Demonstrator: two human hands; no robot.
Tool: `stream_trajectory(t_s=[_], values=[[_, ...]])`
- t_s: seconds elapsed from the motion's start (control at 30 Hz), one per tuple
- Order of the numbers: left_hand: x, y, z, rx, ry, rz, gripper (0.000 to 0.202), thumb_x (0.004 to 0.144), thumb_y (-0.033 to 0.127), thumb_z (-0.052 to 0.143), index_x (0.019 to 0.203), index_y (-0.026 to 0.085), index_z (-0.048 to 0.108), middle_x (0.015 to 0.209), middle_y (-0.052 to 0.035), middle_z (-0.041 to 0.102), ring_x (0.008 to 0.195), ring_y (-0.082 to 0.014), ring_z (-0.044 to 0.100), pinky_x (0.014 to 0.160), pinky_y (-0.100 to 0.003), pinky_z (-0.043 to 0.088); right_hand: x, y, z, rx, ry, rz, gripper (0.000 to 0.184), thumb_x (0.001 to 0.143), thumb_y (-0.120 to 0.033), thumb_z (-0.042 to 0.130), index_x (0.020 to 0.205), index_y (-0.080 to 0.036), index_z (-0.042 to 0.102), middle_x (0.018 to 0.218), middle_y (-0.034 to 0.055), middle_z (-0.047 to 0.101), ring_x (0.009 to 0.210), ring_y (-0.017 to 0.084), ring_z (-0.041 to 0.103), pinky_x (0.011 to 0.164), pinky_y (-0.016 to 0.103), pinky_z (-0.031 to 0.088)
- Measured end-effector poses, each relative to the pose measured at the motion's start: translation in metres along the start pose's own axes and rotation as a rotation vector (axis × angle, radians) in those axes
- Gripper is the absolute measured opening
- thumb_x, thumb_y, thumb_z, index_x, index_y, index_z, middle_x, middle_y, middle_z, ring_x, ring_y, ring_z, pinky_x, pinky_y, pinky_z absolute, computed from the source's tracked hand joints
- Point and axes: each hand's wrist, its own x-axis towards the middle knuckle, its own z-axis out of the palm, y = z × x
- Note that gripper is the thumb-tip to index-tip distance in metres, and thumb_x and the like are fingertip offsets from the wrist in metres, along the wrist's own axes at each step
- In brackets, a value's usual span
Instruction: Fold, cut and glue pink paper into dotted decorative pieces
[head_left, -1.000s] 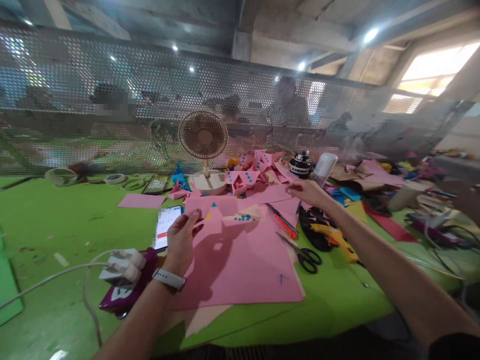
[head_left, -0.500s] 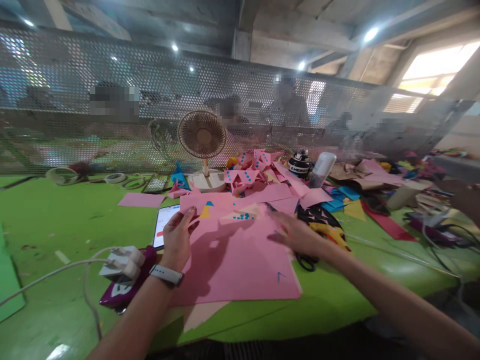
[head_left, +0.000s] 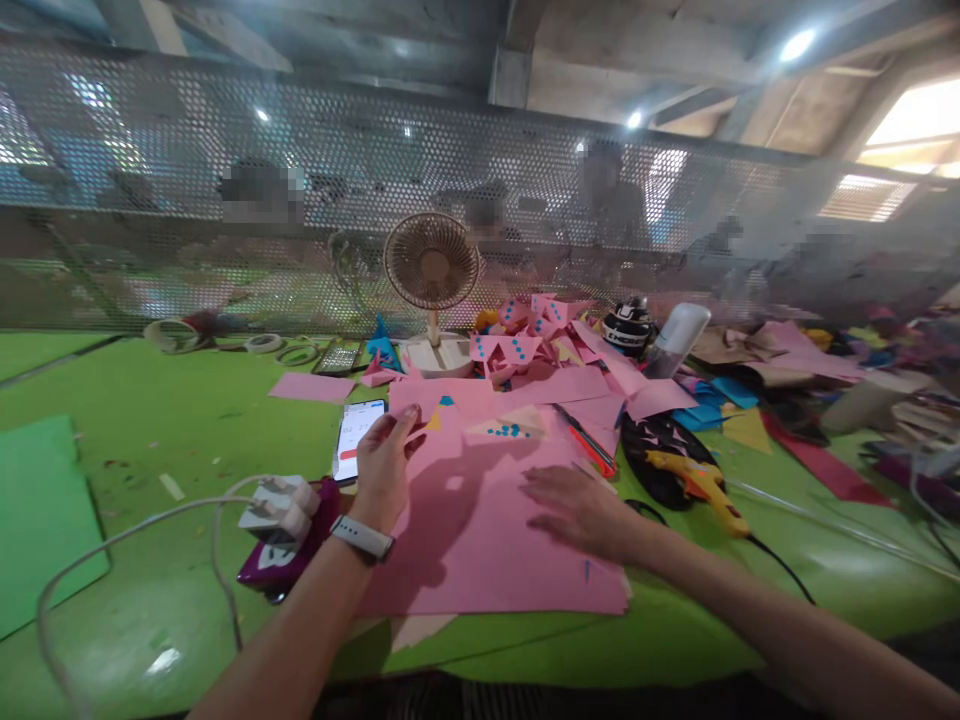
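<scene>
A large pink paper sheet [head_left: 480,560] lies on the green table [head_left: 150,440] in front of me. My left hand [head_left: 384,468], with a white watch at the wrist, pinches the sheet's upper left edge, thumb on top, beside a lit phone [head_left: 358,437]. My right hand [head_left: 577,512] lies flat on the right part of the sheet, fingers stretched out, holding nothing. A small cream piece with blue dots [head_left: 506,428] rests just beyond the sheet.
Beyond the sheet: a heap of pink dotted folded papers [head_left: 525,345], a small fan [head_left: 431,270], a red-handled cutter [head_left: 589,445]. To the right lies a yellow glue gun [head_left: 705,485]. White plugs [head_left: 281,508] with a cable sit at left. People sit behind the perforated screen [head_left: 225,200].
My right hand came back from the far paper heap and settled flat on the pink sheet. My left hand kept its hold on the sheet's edge. The view shifted slightly left.
</scene>
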Motion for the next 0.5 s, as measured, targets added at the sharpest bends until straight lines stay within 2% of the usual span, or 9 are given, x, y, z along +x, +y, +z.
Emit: stream_trajectory(t_s=[0.07,0.13,0.2,0.3,0.5], values=[[-0.001,-0.001,-0.001,0.016,-0.007,0.001,0.024,0.058,0.03,0.079,0.074,0.018,0.066,0.079,0.0005,0.066,0.075,-0.0119,0.061,0.066,-0.022,0.045,0.023,0.014,-0.006,-0.005,0.158,0.107,0.028,0.091,-0.033,0.042,0.101,-0.019,0.064,0.106,0.0086,0.065,0.1,0.019,0.057,0.089,0.032,0.041],[-0.001,-0.002,-0.002,0.037,-0.013,0.004,0.023,0.059,0.031,0.078,0.074,0.018,0.066,0.079,0.0006,0.066,0.076,-0.0122,0.061,0.066,-0.023,0.045,0.048,0.029,-0.011,-0.071,0.189,0.193,0.019,0.089,-0.022,0.044,0.092,-0.018,0.063,0.092,0.0071,0.066,0.088,0.018,0.058,0.078,0.029,0.042],[0.0,-0.004,-0.003,0.057,-0.012,-0.004,0.024,0.059,0.032,0.077,0.075,0.019,0.066,0.079,0.0008,0.066,0.076,-0.0124,0.061,0.066,-0.023,0.045,0.071,0.043,-0.014,-0.156,0.143,0.259,0.014,0.085,-0.02,0.049,0.087,-0.018,0.062,0.09,0.0079,0.064,0.089,0.02,0.057,0.077,0.029,0.04],[0.0,-0.005,-0.004,0.092,-0.008,-0.008,0.026,0.058,0.035,0.077,0.074,0.018,0.065,0.08,-0.0003,0.066,0.077,-0.0142,0.062,0.066,-0.024,0.046,0.094,0.058,-0.014,-0.166,0.096,0.281,0.011,0.08,-0.022,0.055,0.088,-0.017,0.062,0.09,0.009,0.063,0.085,0.021,0.057,0.072,0.028,0.038],[-0.004,-0.005,-0.001,0.104,-0.039,-0.003,0.028,0.058,0.037,0.077,0.074,0.017,0.065,0.078,-0.0018,0.065,0.076,-0.0148,0.061,0.065,-0.024,0.046,0.105,0.073,-0.009,-0.083,0.029,0.276,0.014,0.075,-0.02,0.059,0.088,-0.017,0.062,0.088,0.0063,0.064,0.074,0.016,0.057,0.063,0.023,0.036]])
